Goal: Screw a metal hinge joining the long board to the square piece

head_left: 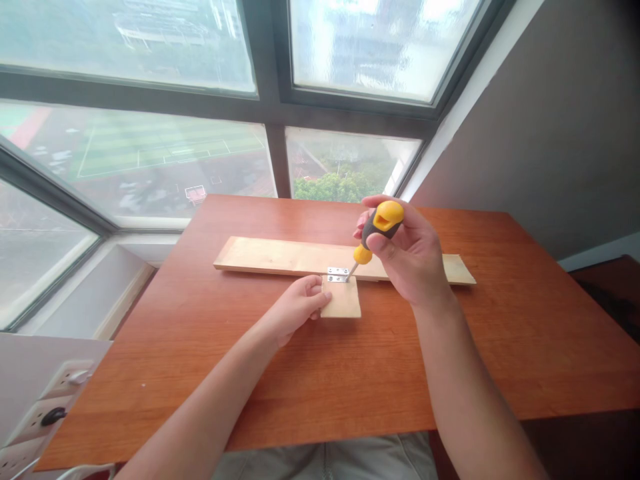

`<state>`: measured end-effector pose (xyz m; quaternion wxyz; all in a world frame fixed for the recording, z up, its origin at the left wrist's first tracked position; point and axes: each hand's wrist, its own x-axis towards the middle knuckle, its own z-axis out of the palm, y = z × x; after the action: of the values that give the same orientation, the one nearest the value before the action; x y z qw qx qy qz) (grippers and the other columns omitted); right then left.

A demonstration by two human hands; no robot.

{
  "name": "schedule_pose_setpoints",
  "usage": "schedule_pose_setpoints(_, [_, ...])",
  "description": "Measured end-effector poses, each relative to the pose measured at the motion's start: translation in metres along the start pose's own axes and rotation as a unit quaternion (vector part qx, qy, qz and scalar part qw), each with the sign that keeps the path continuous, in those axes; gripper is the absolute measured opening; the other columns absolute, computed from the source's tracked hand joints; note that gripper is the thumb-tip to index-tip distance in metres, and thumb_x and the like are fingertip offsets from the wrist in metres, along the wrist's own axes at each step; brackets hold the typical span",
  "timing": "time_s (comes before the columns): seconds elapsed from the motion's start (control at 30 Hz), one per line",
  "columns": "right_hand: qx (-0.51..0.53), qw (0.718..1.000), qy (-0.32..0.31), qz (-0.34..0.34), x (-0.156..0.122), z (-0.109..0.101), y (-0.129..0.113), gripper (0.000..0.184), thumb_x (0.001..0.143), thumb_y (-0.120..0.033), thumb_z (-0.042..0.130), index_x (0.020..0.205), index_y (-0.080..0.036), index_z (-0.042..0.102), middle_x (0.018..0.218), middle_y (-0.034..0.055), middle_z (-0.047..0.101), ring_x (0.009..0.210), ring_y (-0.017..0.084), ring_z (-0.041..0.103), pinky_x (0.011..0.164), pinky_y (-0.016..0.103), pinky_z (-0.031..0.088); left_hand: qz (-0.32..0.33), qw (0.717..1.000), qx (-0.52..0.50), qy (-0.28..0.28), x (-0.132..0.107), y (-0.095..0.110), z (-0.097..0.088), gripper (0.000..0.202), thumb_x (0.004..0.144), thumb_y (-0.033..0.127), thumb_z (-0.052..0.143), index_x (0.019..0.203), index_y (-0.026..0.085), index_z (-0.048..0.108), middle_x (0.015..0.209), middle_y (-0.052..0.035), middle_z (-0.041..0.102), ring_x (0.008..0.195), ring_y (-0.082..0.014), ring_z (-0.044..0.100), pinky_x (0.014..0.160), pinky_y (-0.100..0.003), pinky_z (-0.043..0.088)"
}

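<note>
1. The step in hand looks like fastening, or perhaps loosening, a screw in the metal hinge (337,279); which way the tool turns cannot be told.
2. The right hand (415,250) has its grip wrapped around the handle of the yellow and dark grey screwdriver (383,228), which slants down and to the left, its tip at the right end of the hinge's near leaf (whether a screw head sits under it is too small to tell).
3. The left hand (300,303) has its grip pinching the small wooden piece (343,303) by its left edge, thumb on top.
4. The next move seems to call for a straighter tool, firm downward pressure and a steady left hold, since a tilted tip could slip.
5. The hinge is silvery, with small holes or screw heads in both leaves; it bridges the small wooden piece and the long wooden board (280,255).
6. Both wooden parts are pale and flat-faced; the board lies crosswise on the reddish-brown counter (325,387), the small piece on its near side.
</note>
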<state>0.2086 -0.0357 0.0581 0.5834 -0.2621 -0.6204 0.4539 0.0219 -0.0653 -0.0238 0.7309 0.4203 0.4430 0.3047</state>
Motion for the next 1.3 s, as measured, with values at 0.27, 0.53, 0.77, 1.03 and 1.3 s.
schedule_pose_setpoints(0.27, [0.006, 0.999, 0.045, -0.027, 0.001, 0.012, 0.002, 0.034, 0.086, -0.025, 0.073, 0.102, -0.028, 0.043, 0.101, -0.003, 0.069, 0.077, 0.013, 0.069, 0.076, 0.033, 0.058, 0.0, 1.0, 0.008, 0.003, 0.0, 0.001, 0.0, 0.035, 0.078, 0.036, 0.075, 0.102, 0.014, 0.061, 0.08, 0.0003, 0.059, 0.064, -0.0075, 0.046, 0.053, -0.019, 0.029])
schedule_pose_setpoints(0.53, [0.05, 0.998, 0.021, -0.014, -0.002, 0.009, 0.0, 0.03, 0.092, -0.046, 0.062, 0.112, -0.024, 0.057, 0.087, 0.0, 0.058, 0.068, 0.012, 0.051, 0.065, 0.031, 0.043, 0.001, 1.0, 0.009, 0.002, 0.001, -0.001, -0.001, 0.035, 0.079, 0.037, 0.075, 0.102, 0.015, 0.062, 0.08, 0.0006, 0.059, 0.063, -0.0072, 0.045, 0.053, -0.019, 0.029])
schedule_pose_setpoints(0.77, [0.098, 0.995, -0.013, 0.011, 0.0, 0.006, 0.0, 0.03, 0.096, -0.035, 0.048, 0.122, -0.024, 0.058, 0.098, 0.0044, 0.057, 0.082, 0.017, 0.051, 0.08, 0.036, 0.044, 0.001, 1.0, 0.008, 0.006, 0.0, 0.0, 0.0, 0.035, 0.078, 0.038, 0.075, 0.101, 0.015, 0.062, 0.079, 0.0003, 0.059, 0.063, -0.0074, 0.046, 0.054, -0.019, 0.029])
schedule_pose_setpoints(1.03, [0.122, 0.992, -0.022, 0.019, 0.0, 0.006, -0.003, 0.033, 0.09, -0.025, 0.048, 0.121, -0.021, 0.059, 0.1, 0.0058, 0.057, 0.091, 0.019, 0.052, 0.086, 0.036, 0.044, 0.001, 1.0, 0.007, 0.005, 0.0, 0.0, 0.0, 0.034, 0.077, 0.034, 0.075, 0.101, 0.014, 0.062, 0.078, 0.0007, 0.058, 0.062, -0.007, 0.045, 0.053, -0.019, 0.029])
schedule_pose_setpoints(1.3, [0.076, 0.997, -0.024, 0.018, -0.001, 0.006, -0.001, 0.031, 0.089, -0.031, 0.053, 0.12, -0.025, 0.056, 0.103, 0.0045, 0.059, 0.099, 0.021, 0.058, 0.093, 0.041, 0.048, 0.003, 1.0, 0.001, 0.007, -0.001, 0.002, 0.002, 0.035, 0.075, 0.034, 0.076, 0.1, 0.014, 0.063, 0.078, -0.0002, 0.06, 0.063, -0.0076, 0.046, 0.052, -0.019, 0.029])
